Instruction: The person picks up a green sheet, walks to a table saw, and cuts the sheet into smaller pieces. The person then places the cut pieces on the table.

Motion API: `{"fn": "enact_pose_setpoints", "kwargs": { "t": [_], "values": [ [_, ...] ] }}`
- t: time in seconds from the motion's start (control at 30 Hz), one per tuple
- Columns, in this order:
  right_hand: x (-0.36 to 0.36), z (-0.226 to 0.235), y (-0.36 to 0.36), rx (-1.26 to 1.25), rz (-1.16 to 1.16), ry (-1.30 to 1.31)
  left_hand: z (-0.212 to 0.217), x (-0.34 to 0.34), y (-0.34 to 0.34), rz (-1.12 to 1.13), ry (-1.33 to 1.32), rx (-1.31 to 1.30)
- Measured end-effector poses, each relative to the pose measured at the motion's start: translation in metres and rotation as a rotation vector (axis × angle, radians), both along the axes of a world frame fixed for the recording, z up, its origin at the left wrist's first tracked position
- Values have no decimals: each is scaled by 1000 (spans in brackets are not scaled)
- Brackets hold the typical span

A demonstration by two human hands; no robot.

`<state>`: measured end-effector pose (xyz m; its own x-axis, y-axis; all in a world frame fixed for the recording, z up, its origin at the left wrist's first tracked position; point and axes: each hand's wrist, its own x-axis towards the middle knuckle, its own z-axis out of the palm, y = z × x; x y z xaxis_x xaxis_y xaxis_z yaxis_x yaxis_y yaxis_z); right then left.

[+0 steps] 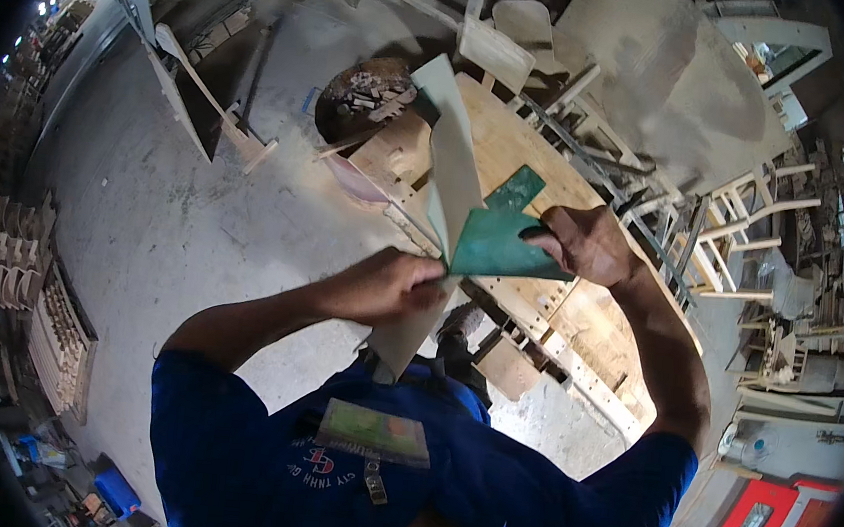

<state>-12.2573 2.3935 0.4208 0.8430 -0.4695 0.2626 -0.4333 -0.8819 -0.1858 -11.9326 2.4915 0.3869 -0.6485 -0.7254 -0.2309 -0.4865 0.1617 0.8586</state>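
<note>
Both my hands are on a green sheet (504, 243) that looks like sandpaper, stretched between them above a wooden workbench. My left hand (390, 286) is closed in a pinch at the sheet's left corner. My right hand (589, 246) grips the opposite side, its thumb over the sheet. A smaller green rectangle (517, 189) shows just beyond it; I cannot tell whether the two are joined. A long, flat pale piece (456, 156) extends from the far bench edge, passes behind my left hand and ends near my chest.
The workbench (606, 345) has a rounded edge. A round container of offcuts (364, 98) stands beyond it. Pale wooden chair frames (746, 232) are at the right, stacked wooden parts (1, 252) at the far left. A tilted board (186, 92) stands at the upper left.
</note>
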Motion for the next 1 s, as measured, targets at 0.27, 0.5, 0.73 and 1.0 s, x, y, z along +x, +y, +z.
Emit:
{"fn": "enact_pose_setpoints", "kwargs": {
  "t": [0.27,0.5,0.73,1.0],
  "values": [
    [54,-32,21,138,-4,-123,20,57,-12,-57,-478,-120],
    [129,-78,52,488,-246,-65,-20,56,-5,-77,-704,-295],
    [175,-40,73,83,-5,424,-36,52,29,83,-503,-195],
    [149,-74,101,640,-99,122,-29,36,29,23,-457,4]
  ]
}}
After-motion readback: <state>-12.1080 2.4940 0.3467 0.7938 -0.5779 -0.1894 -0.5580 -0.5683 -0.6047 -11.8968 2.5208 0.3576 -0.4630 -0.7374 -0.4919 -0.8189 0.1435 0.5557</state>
